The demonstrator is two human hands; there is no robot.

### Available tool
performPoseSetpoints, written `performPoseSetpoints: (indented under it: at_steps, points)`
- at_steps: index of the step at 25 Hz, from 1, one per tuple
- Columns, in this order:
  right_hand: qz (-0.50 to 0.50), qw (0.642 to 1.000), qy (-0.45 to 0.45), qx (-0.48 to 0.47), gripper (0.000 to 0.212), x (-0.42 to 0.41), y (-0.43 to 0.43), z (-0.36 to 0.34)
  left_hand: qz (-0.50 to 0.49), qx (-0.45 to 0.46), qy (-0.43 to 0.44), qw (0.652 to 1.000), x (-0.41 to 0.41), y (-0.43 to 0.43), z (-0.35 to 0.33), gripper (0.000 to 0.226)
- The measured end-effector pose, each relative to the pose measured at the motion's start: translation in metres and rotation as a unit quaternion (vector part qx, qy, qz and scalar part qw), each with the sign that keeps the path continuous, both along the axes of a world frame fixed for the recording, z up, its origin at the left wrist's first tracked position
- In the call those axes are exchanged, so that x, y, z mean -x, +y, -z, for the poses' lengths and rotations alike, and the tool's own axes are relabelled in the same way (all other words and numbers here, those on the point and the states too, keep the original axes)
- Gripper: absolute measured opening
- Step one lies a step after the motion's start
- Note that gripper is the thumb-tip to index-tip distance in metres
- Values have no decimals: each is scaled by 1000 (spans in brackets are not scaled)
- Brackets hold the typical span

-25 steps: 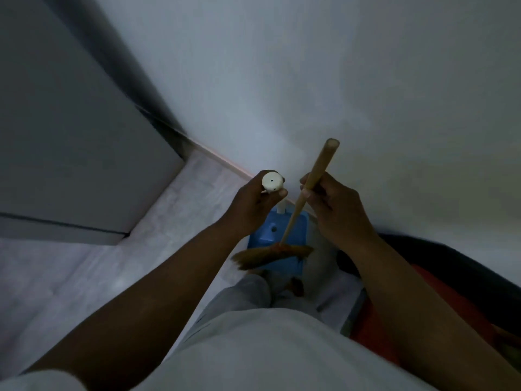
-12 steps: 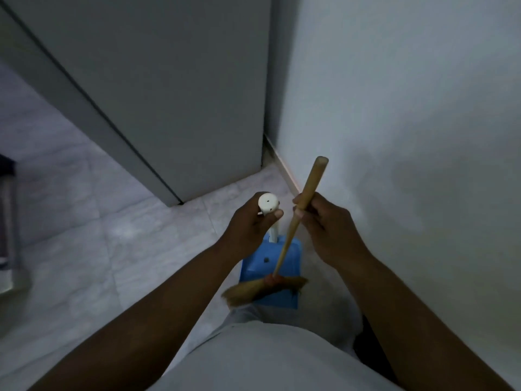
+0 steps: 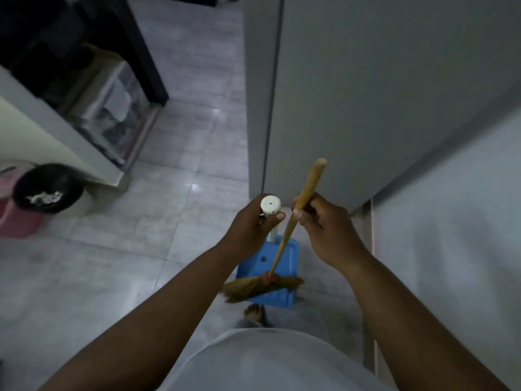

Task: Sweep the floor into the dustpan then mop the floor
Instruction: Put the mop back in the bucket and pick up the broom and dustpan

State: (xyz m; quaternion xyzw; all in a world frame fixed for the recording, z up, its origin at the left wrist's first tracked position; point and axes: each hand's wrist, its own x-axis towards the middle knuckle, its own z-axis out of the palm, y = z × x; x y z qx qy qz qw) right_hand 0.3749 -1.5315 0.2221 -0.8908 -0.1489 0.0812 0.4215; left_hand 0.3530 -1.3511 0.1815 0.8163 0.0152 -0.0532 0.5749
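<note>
Wooden broom (image 3: pixel 282 249) — fanned straw bristles — over blue plastic dustpan (image 3: pixel 289 258).

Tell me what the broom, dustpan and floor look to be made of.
The broom: tan stick, probably wood, matte; head of dry, straw-like fibres. The dustpan: smooth blue moulded plastic, it seems, with a white, likely plastic handle. The floor: glossy pale tiles, marble-veined; grout lines and light reflections show.

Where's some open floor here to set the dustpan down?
The widest bare floor lies left of the left hand, between the black-lined bin and the grey panel. More runs ahead past the drawer unit. It's tight by the right wall, where dustpan, broom and a bare foot crowd.
</note>
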Motion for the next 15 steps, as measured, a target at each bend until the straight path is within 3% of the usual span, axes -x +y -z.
performPoseSetpoints:
  at_steps: [6, 15]
  points:
    - [-198, 980, 8, -16, 12, -59, 94, -6, -185, -16, -4, 983, 1, 71, -8, 20]
    - [-439, 897, 37, -15, 12, -88, 245, -8, -443, 22, 14, 896, 43, 158, -9, 19]
